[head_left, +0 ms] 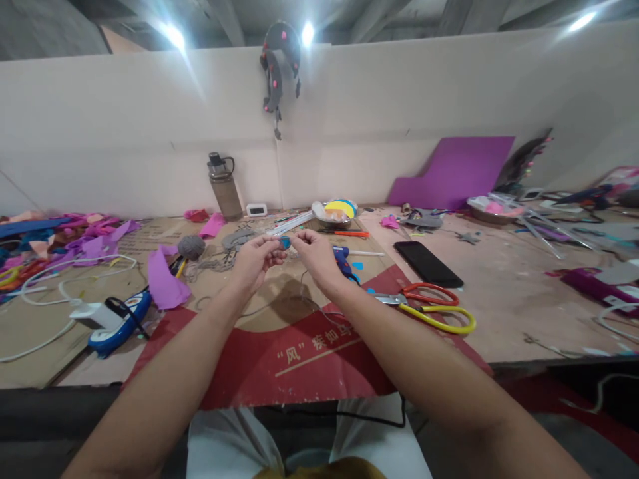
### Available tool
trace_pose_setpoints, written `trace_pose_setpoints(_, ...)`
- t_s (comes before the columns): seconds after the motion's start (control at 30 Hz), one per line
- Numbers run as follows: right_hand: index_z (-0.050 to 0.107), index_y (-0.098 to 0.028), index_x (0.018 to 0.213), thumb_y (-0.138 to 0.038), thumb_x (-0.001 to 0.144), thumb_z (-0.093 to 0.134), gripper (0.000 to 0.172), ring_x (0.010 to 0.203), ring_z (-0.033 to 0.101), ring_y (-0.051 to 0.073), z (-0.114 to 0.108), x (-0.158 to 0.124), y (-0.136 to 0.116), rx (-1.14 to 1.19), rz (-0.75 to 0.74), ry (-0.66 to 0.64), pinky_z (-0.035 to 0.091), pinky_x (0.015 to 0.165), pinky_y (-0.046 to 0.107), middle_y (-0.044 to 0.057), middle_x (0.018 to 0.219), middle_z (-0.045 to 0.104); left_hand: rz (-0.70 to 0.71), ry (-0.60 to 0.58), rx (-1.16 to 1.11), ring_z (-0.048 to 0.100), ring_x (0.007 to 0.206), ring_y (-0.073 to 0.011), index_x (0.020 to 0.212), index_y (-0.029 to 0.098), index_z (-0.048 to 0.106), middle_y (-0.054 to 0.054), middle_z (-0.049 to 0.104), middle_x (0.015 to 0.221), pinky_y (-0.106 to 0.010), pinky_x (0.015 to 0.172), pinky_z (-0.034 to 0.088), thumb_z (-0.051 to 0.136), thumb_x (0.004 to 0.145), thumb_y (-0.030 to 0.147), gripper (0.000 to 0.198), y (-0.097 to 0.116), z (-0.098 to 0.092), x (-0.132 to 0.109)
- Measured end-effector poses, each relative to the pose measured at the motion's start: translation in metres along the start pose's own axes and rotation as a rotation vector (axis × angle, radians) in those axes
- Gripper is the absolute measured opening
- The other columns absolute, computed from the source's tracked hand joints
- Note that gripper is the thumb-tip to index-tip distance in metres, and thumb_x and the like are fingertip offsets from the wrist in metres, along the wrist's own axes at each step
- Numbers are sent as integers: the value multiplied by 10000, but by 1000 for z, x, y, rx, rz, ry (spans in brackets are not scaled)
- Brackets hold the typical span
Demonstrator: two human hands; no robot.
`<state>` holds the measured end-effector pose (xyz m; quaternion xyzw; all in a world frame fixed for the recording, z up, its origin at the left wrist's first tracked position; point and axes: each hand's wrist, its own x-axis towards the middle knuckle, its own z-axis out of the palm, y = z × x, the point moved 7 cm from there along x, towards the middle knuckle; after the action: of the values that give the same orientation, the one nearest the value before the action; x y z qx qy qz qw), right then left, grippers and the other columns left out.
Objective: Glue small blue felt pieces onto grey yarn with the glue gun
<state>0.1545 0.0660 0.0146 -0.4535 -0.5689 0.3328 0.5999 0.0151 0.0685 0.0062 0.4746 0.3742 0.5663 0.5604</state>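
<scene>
Above the middle of the table, my left hand [258,261] is closed on a small blue piece [285,242]. Close beside it on the right, my right hand [313,253] is pinched at the piece's right side; whatever lies between its fingertips is too small to make out. Just right of my right hand, a blue glue gun [341,258] lies partly hidden behind the wrist. Scissors with red and yellow handles [424,307] rest right of my right forearm. Under both forearms is a red and brown cardboard sheet [299,379].
A black phone [428,264] lies on the right. Further left stand a bottle [225,193] and a ball of grey yarn [191,247]. A blue power strip [120,326] with white cables is at the left. Behind my hands is a bowl [335,223].
</scene>
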Motion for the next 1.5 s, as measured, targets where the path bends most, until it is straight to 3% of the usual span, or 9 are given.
trace_pose_setpoints(0.23, 563, -170, 630, -282, 701, 515, 142, 569, 411, 103, -2, -2, 0, -104, -22, -28, 321, 569, 232, -35, 582, 503, 208, 0, 347, 567, 515, -107, 835, 127, 672, -11, 627, 580, -217, 485, 423, 702, 678, 291, 229, 11, -2, -2)
trace_pose_setpoints(0.57, 587, -176, 660, -303, 724, 535, 152, 592, 430, 108, 1, -7, -3, -174, -88, -70, 323, 570, 224, -24, 626, 552, 367, 25, 804, 520, 518, -101, 747, 150, 670, -4, 615, 589, -228, 513, 393, 612, 725, 302, 163, 30, 4, -14)
trace_pose_setpoints(0.7, 571, -177, 647, -315, 731, 538, 165, 589, 421, 106, 2, -8, -3, -163, -92, -90, 314, 566, 226, -30, 615, 526, 340, 36, 790, 509, 506, -99, 720, 155, 650, 10, 590, 556, -228, 514, 383, 609, 714, 285, 136, 29, 2, -13)
trace_pose_setpoints(0.93, 528, -179, 628, -307, 738, 530, 169, 556, 395, 100, 0, -7, -4, -151, -92, -117, 298, 551, 234, -42, 584, 482, 83, -107, 454, 529, 470, -101, 755, 149, 639, -3, 605, 541, -222, 479, 399, 643, 710, 328, 185, 7, -2, -1)
trace_pose_setpoints(1.07, 557, -174, 639, -290, 756, 535, 166, 568, 404, 101, -1, -9, -8, -245, -125, -109, 298, 570, 235, -35, 597, 512, 200, -119, 615, 574, 526, -124, 818, 145, 686, -26, 651, 606, -238, 512, 436, 653, 704, 324, 215, 17, 2, -4)
trace_pose_setpoints(1.23, 593, -171, 670, -278, 779, 545, 161, 602, 431, 106, 2, -11, -13, -317, -200, -148, 311, 600, 241, -24, 633, 533, 408, -12, 921, 573, 568, -123, 736, 169, 699, -18, 665, 627, -239, 557, 424, 610, 703, 258, 130, 34, 5, -13)
trace_pose_setpoints(1.4, 622, -170, 881, -285, 766, 584, 167, 598, 442, 112, 2, -10, -10, -283, -171, -170, 329, 590, 240, -44, 632, 490, 335, 42, 833, 535, 502, -117, 704, 162, 665, -1, 610, 553, -235, 502, 398, 589, 694, 245, 113, 34, -1, -11)
trace_pose_setpoints(1.5, 616, -166, 891, -276, 770, 576, 168, 598, 450, 111, 2, -10, -10, -245, -162, -170, 339, 587, 239, -42, 637, 496, 279, 39, 755, 529, 486, -116, 706, 156, 644, -3, 599, 540, -236, 491, 400, 589, 698, 255, 113, 32, -3, -10)
